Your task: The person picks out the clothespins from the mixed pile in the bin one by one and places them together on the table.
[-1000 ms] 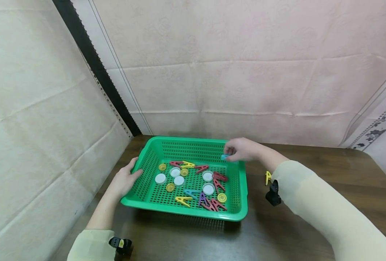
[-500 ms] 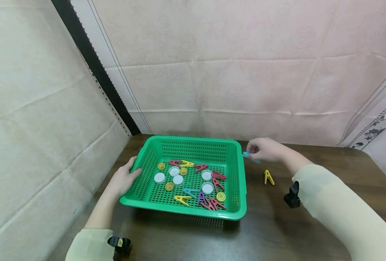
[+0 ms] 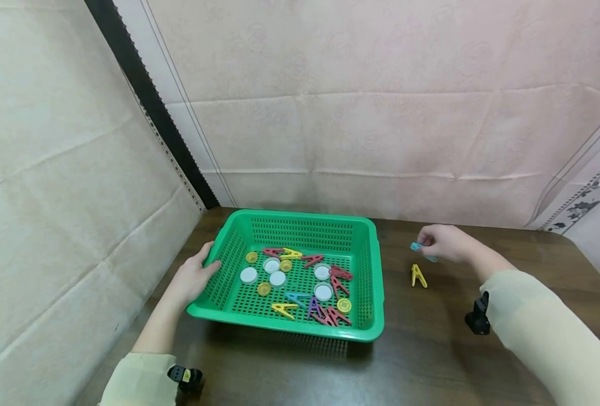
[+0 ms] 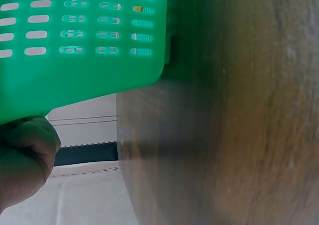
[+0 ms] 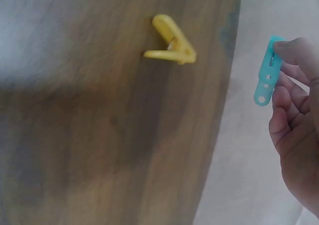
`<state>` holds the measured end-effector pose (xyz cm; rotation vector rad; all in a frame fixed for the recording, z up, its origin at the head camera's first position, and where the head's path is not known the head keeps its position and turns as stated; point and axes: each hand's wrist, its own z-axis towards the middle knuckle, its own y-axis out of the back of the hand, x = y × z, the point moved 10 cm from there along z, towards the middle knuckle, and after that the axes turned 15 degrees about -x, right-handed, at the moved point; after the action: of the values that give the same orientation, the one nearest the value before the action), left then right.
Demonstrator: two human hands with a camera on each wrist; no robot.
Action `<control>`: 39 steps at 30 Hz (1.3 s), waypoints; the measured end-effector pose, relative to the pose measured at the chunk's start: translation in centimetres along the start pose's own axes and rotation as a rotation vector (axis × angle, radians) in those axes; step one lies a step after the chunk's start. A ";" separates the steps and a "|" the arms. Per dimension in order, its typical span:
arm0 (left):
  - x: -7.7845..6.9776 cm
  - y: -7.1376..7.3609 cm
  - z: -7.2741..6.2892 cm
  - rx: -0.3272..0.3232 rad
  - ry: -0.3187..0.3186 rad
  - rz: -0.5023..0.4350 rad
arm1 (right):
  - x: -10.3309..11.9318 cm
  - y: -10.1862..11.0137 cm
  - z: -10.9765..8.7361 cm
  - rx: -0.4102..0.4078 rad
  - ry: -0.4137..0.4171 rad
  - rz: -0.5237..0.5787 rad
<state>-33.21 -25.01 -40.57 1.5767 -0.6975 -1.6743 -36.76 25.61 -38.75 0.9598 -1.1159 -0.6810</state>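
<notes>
My left hand [image 3: 194,277] grips the left rim of a green plastic basket [image 3: 300,331]; the left wrist view shows its fingers curled at the basket's edge. Inside the basket lie several clothespins in red, yellow, blue and purple, such as a purple clothespin [image 3: 313,308], among white bottle caps [image 3: 249,276] and yellow round caps [image 3: 344,305]. Over the table to the right, my right hand [image 3: 444,242] pinches a light blue clothespin [image 5: 268,73] between thumb and fingers. A yellow clothespin [image 3: 418,276] stands on the table just below that hand in the head view.
The brown wooden table [image 3: 462,361] runs under everything. A pale cloth wall [image 3: 381,113] rises along its back edge, and another cloth wall [image 3: 76,197] stands at the left.
My right hand has moved right, out from over the basket, carrying the light blue clothespin to above the table behind the yellow one. The left hand and basket have stayed put.
</notes>
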 end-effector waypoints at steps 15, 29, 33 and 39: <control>-0.2 -0.6 -0.1 0.011 0.013 -0.014 | -5.0 -1.2 -3.6 -0.056 -0.122 0.035; -0.4 -0.1 0.2 0.020 0.005 -0.015 | -9.3 -2.0 -6.7 -0.193 -0.251 -0.026; -0.3 -0.1 0.1 0.020 0.017 -0.011 | -9.4 -2.0 -7.0 -0.224 -0.269 -0.012; 0.0 0.0 -0.1 0.024 0.036 -0.013 | -9.4 -2.4 -7.2 -0.250 -0.317 0.002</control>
<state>-33.15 -25.03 -40.55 1.6275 -0.6923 -1.6481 -32.94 34.59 -45.89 0.6508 -1.2712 -0.9699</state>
